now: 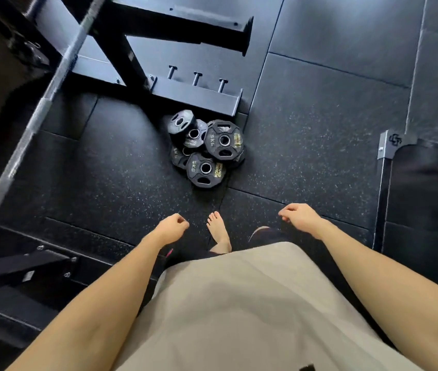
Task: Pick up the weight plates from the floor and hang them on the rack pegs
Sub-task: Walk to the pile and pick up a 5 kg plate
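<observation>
Both hands, left hand [172, 226] and right hand [298, 216], are hanging loosely curled, holding nothing; weight plates [207, 149] are lying heaped on the floor beside the rack, whose pegs [196, 79] are standing bare, so everything is waiting

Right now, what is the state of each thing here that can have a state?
weight plates: piled on the floor, overlapping, none lifted.
rack pegs: all three bare, no plate hung.
left hand: fingers loosely curled, holding nothing.
right hand: fingers loosely curled, holding nothing.
barbell: resting across the rack, no plates seen on the part in view.
</observation>
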`<state>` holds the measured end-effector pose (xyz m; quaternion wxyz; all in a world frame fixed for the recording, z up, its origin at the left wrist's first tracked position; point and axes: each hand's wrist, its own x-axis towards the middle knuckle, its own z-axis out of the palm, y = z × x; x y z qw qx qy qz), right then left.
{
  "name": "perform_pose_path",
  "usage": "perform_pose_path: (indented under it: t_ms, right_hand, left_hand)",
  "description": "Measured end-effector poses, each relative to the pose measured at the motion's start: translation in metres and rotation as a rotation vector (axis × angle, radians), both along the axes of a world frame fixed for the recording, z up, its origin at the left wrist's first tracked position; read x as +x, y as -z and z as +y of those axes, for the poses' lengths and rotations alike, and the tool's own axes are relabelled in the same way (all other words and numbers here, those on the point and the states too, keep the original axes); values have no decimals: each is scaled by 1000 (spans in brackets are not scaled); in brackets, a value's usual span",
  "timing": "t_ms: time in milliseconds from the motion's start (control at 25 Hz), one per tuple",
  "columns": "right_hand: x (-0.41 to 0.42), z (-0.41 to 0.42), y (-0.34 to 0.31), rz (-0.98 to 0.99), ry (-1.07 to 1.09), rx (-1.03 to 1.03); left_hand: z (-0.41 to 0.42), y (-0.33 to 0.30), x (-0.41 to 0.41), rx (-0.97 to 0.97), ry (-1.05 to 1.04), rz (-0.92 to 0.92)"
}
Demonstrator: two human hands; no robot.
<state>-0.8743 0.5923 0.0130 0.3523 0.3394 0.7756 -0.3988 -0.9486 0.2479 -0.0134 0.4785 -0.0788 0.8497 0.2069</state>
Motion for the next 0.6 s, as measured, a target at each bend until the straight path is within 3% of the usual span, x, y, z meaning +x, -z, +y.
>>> perform_pose_path:
  t_ms: [320,600]
  right_hand:
    - [-208,64,40,-58,-66,2]
    - [-375,101,179,-116,-208,-15]
  left_hand:
    - [55,46,-124,52,-315,-108]
    - [131,160,-200,46,-607,-153]
